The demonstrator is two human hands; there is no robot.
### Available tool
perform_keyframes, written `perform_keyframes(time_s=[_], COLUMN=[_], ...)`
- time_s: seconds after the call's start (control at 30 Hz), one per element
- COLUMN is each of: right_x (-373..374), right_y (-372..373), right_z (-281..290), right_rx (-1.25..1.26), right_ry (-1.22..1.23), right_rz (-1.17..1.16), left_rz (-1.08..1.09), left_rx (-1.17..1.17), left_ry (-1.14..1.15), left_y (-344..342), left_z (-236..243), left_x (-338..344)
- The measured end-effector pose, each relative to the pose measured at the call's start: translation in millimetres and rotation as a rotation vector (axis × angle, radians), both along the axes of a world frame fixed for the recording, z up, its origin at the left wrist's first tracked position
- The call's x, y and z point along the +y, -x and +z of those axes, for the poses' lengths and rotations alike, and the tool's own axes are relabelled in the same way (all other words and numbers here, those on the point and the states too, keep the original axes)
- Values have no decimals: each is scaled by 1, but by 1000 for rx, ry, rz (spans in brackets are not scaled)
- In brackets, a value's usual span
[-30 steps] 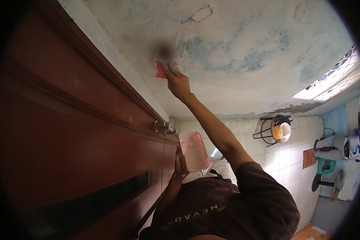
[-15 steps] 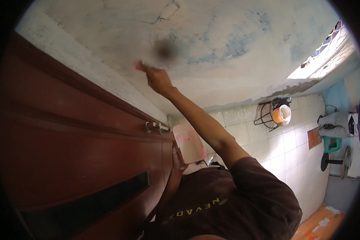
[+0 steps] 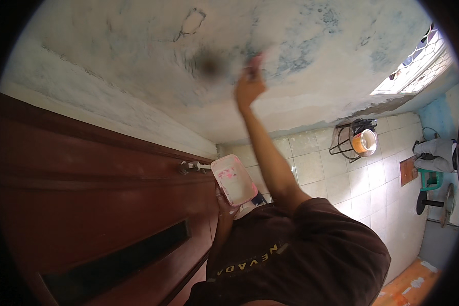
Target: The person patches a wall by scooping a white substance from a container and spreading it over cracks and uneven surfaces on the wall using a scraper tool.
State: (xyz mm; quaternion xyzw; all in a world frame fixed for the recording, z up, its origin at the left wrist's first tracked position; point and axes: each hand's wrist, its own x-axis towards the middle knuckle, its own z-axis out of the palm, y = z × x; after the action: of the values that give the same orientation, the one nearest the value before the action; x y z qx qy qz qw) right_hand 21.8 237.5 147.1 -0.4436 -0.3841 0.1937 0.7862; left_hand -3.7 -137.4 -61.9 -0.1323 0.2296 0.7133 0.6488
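Raised against the patchy white and blue wall (image 3: 153,76), my right hand (image 3: 250,91) is closed around a small pink tool (image 3: 256,61). Motion smears the tool, so its exact kind does not show; its far end is at or very near the wall. Low in front of my body, my left hand (image 3: 226,205) grips a pink plastic tub (image 3: 251,178) by its near lower side. White paste with pink smears lies inside the tub. Part of the left hand is hidden beneath it.
Close on my left is a brown door (image 3: 102,173) with a metal handle (image 3: 191,167). A bucket (image 3: 364,143) on a round-framed stool (image 3: 344,145) stands on the tiled floor (image 3: 311,168). A grilled window (image 3: 413,61) is at upper right. A person's grey-clad legs (image 3: 437,154) show near a green stool (image 3: 430,179).
My right hand has swept to the right across the wall with the pink tool. My left hand still holds the tub, which appears slightly further left. The view has shifted a little.
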Motion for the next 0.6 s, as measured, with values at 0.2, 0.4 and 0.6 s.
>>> perform_keyframes(time_s=[0.2, 0.4, 0.6], right_x=[-83, -37, 25], right_y=[119, -19, -103], right_z=[13, -43, -79], right_rx=[-301, -358, -80], right_ry=[-191, -18, 230], right_rz=[425, 193, -136], left_rz=[-34, -34, -60], left_rx=[43, 61, -212], left_ry=[-30, -49, -254], left_y=[2, 1, 8], left_z=[14, 7, 8], left_x=[17, 21, 15])
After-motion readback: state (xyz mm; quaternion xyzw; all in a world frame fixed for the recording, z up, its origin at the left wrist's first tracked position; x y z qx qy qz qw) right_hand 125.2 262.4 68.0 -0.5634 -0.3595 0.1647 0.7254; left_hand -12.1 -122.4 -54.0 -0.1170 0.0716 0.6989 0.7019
